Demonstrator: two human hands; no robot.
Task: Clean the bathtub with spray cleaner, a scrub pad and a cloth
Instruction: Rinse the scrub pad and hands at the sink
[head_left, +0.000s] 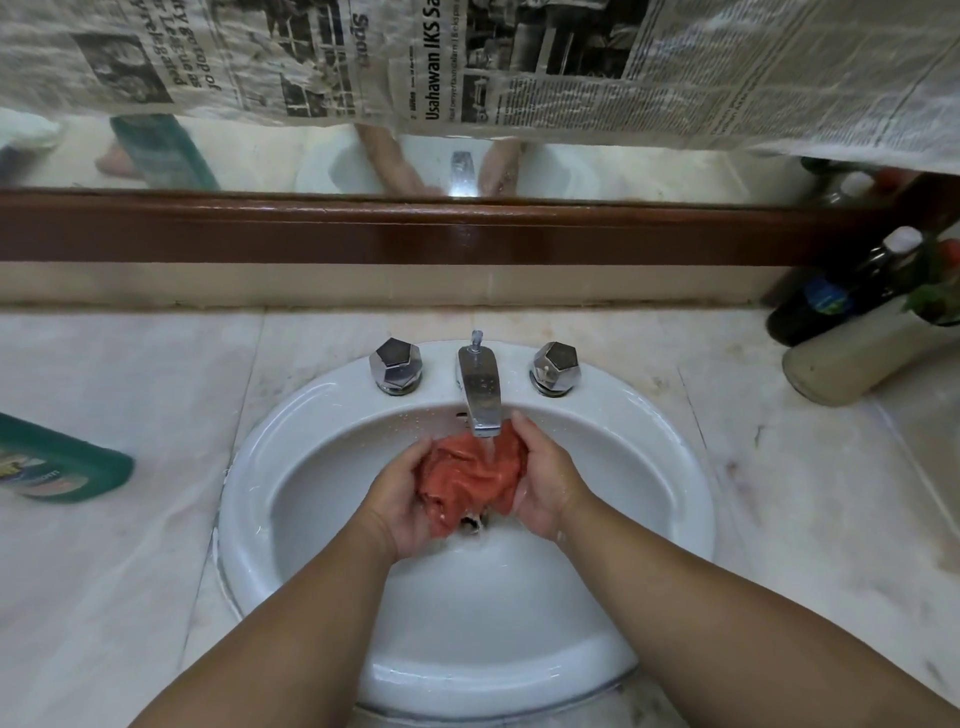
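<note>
You're standing at a bathroom vanity, and it looks like one in a home. A white oval sink (249, 467) is set into a pale marble countertop (104, 582), with a chrome faucet (480, 387) running between two faceted chrome knobs (396, 364) (556, 365). Behind it a mirror (270, 156) in a dark wood frame (311, 228) reflects the basin, and newspaper (467, 62) covers its upper part. Household bottles sit on the counter: a green bottle (62, 462) at the left, a dark bottle (841, 296) and a cream bottle (857, 358) in the right corner.
</note>
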